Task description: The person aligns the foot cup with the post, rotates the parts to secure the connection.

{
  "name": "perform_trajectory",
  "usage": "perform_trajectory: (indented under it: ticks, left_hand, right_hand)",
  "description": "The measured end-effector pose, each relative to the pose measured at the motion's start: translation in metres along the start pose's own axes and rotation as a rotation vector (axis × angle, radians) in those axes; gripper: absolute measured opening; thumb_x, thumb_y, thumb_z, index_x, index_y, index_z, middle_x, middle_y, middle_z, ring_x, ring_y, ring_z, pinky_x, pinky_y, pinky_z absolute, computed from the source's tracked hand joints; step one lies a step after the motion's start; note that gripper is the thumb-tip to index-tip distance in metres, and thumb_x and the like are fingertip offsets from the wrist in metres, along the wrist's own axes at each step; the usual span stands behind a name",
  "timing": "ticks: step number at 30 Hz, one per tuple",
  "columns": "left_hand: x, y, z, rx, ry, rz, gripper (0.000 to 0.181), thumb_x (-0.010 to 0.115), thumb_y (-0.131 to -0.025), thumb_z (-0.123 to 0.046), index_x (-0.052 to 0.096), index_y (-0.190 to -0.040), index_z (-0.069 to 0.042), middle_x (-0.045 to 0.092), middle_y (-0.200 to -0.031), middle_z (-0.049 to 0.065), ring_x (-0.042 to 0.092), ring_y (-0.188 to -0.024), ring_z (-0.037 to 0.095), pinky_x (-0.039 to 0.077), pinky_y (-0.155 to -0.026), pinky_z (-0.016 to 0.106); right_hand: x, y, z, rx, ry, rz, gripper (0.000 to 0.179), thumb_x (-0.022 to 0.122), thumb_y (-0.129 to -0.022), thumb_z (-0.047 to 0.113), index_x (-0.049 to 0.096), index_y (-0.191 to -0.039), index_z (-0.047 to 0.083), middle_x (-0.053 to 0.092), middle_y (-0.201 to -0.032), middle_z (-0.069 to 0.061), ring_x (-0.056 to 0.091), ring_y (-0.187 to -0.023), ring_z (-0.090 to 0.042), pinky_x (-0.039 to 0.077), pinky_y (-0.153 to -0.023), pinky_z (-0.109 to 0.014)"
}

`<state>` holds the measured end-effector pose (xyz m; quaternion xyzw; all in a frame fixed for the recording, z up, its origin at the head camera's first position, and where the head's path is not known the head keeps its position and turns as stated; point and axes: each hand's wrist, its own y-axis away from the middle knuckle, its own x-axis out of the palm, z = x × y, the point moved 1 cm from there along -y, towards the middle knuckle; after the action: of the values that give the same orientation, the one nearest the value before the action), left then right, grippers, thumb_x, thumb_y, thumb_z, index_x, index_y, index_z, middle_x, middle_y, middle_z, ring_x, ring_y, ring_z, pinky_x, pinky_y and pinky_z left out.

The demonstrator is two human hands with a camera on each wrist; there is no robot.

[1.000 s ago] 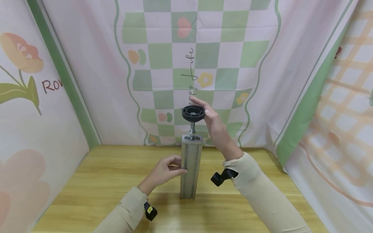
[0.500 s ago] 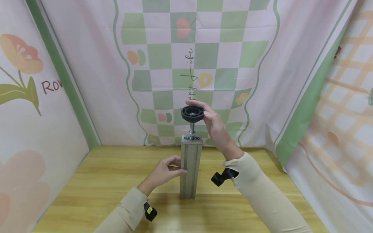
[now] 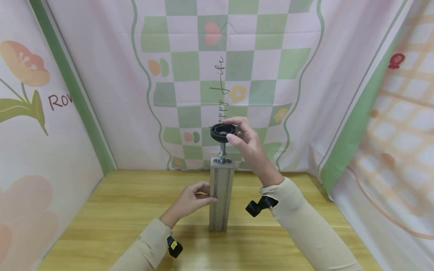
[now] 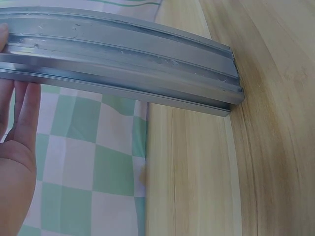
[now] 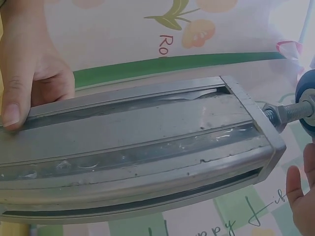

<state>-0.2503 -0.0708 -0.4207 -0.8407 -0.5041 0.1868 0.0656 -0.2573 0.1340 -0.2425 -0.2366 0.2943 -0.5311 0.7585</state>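
Note:
A silver aluminium profile [image 3: 221, 199] stands upright on the wooden table, its lower end on the surface. My left hand [image 3: 191, 196] grips it from the left about midway up, thumb in front and fingers behind. From the end plate [image 3: 222, 162] on top rises a threaded rod [image 3: 222, 149] with a nut, carrying a black round levelling foot [image 3: 216, 135]. My right hand [image 3: 251, 146] pinches the foot's rim, thumb at the near right and fingers at the far side. In the right wrist view the foot [image 5: 307, 101] is cut off by the edge.
The wooden table [image 3: 135, 210] spreads around the profile's base. A checked green and white cloth [image 3: 190, 64] hangs behind, and printed curtains [image 3: 34, 158] close off both sides. Black wrist cameras [image 3: 259, 206] sit on both sleeves.
My right thumb has come from beside the foot's rim round to its near side, and the fingers have bent around it. The left hand and the profile stay as they were.

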Motion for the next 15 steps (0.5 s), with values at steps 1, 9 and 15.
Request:
perform_trajectory:
  ticks: [1, 9, 15]
  left_hand:
    - [0.0000, -0.0001, 0.0002, 0.001, -0.002, -0.001, 0.029, 0.078, -0.090, -0.014, 0.067, -0.115, -0.010, 0.067, -0.107, 0.006, 0.067, -0.100, 0.023, 0.060, -0.085, 0.034]
    - [-0.0004, -0.0009, 0.0009, 0.025, -0.002, 0.001, 0.028, 0.078, -0.090, -0.015, 0.067, -0.115, -0.010, 0.068, -0.107, 0.006, 0.067, -0.100, 0.022, 0.060, -0.085, 0.034]
    - [-0.0001, 0.0001, 0.0022, -0.004, -0.008, -0.004, 0.029, 0.078, -0.090, -0.018, 0.067, -0.116, -0.011, 0.067, -0.108, 0.005, 0.067, -0.100, 0.022, 0.060, -0.085, 0.033]
  right_hand:
    - [0.0001, -0.0003, -0.0002, -0.007, -0.001, -0.005, 0.046, 0.056, -0.094, 0.021, 0.052, -0.133, -0.002, 0.043, -0.133, -0.010, 0.052, -0.099, -0.025, 0.051, -0.084, -0.028]
    - [0.0000, -0.0012, 0.0003, -0.053, 0.086, -0.064, 0.050, 0.074, -0.090, 0.024, 0.056, -0.131, 0.002, 0.042, -0.120, -0.009, 0.042, -0.087, -0.022, 0.043, -0.079, -0.029]
    - [0.0001, -0.0003, -0.0010, -0.026, 0.079, -0.051, 0.056, 0.049, -0.099, 0.037, 0.047, -0.142, 0.001, 0.045, -0.133, -0.011, 0.047, -0.112, -0.024, 0.035, -0.103, -0.046]
